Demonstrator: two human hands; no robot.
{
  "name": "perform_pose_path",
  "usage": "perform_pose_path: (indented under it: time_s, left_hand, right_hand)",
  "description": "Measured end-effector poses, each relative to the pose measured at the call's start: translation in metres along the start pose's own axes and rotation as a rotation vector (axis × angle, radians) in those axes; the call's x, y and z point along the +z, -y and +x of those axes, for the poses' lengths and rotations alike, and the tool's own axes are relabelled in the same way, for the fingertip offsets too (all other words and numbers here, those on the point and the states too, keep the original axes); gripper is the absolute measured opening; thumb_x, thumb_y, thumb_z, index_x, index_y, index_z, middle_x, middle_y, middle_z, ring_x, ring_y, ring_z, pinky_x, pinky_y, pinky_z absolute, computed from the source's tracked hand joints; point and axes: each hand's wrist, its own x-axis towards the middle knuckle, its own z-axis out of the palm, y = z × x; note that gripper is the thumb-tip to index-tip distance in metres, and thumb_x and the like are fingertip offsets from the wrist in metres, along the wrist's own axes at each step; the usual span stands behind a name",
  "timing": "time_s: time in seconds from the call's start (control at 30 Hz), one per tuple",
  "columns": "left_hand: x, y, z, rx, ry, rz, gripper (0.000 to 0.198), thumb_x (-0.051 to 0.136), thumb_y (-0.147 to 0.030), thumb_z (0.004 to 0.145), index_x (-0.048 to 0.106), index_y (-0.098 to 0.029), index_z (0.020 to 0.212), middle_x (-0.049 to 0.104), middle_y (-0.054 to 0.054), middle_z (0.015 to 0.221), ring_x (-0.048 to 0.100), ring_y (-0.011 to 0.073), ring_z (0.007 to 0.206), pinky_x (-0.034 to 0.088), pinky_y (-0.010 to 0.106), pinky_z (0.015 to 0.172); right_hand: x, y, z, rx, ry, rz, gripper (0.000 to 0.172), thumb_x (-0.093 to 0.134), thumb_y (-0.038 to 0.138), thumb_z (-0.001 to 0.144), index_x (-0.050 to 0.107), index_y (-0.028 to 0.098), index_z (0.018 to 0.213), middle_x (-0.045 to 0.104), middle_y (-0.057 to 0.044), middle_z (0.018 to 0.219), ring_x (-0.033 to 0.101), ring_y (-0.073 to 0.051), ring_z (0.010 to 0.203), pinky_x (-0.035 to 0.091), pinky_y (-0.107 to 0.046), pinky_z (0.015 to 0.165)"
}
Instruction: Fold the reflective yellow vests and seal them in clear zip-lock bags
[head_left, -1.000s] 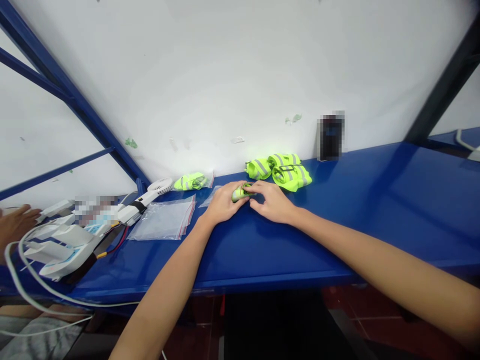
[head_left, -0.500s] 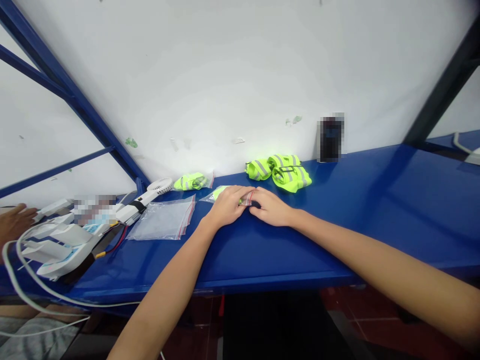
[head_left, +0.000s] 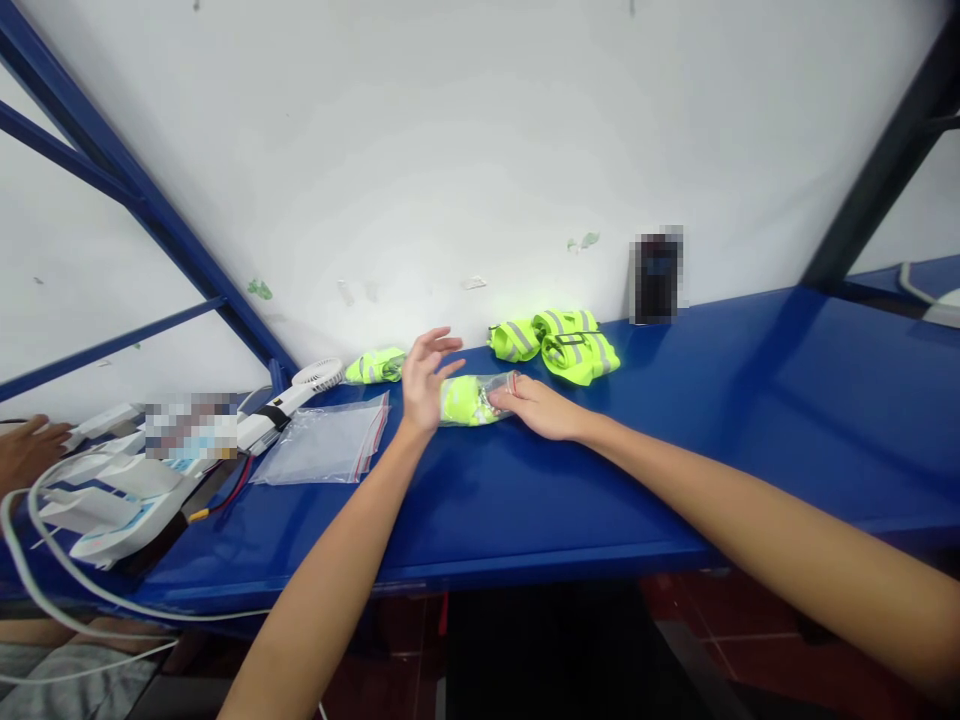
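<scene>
As laid out on the blue table (head_left: pixel 637 480), the stacked clear bags (head_left: pixel 322 440) lie flat at left, presumably for easy reach. The left hand (head_left: pixel 429 380) is raised, fingers spread, gripping nothing visible; contact with the filled bag (head_left: pixel 481 400) beside it cannot be confirmed. That bag, containing a fluorescent bundle (head_left: pixel 459 400), is at centre, its red-edged end pinched by the right hand (head_left: pixel 536 405), apparently to steady it. Loose fluorescent rolls (head_left: pixel 577 350) sit behind. Obscured: a co-worker's hand (head_left: pixel 28 455), cut off at left; another bundle (head_left: pixel 375 366), part-covered by the left hand; a pixelated dark object (head_left: pixel 658 280).
</scene>
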Motion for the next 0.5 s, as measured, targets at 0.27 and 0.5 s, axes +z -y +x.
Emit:
perform_pose_path:
  time_s: [0.27, 0.5]
  left_hand:
    - [-0.034, 0.009, 0.013, -0.388, 0.065, 0.192, 0.038, 0.053, -0.048, 0.081, 0.065, -0.016, 0.097, 0.067, 0.004, 0.075, 0.059, 0.014, 0.062, 0.043, 0.025, 0.057]
    - [-0.019, 0.023, 0.001, -0.457, 0.49, 0.422, 0.059, 0.043, -0.063, 0.086, 0.073, -0.013, 0.074, 0.068, 0.007, 0.072, 0.057, 0.0179, 0.07, 0.041, 0.029, 0.067]
  right_hand:
    - [-0.015, 0.001, 0.002, 0.087, 0.251, 0.293, 0.023, 0.058, 0.03, 0.074, 0.063, 0.015, 0.058, 0.066, -0.003, 0.074, 0.058, -0.018, 0.076, 0.043, -0.028, 0.073]
    - [-0.023, 0.009, -0.002, 0.006, -0.189, -0.064, 0.043, 0.039, 0.045, 0.094, 0.062, 0.016, 0.072, 0.063, -0.003, 0.072, 0.054, -0.015, 0.068, 0.038, -0.028, 0.067]
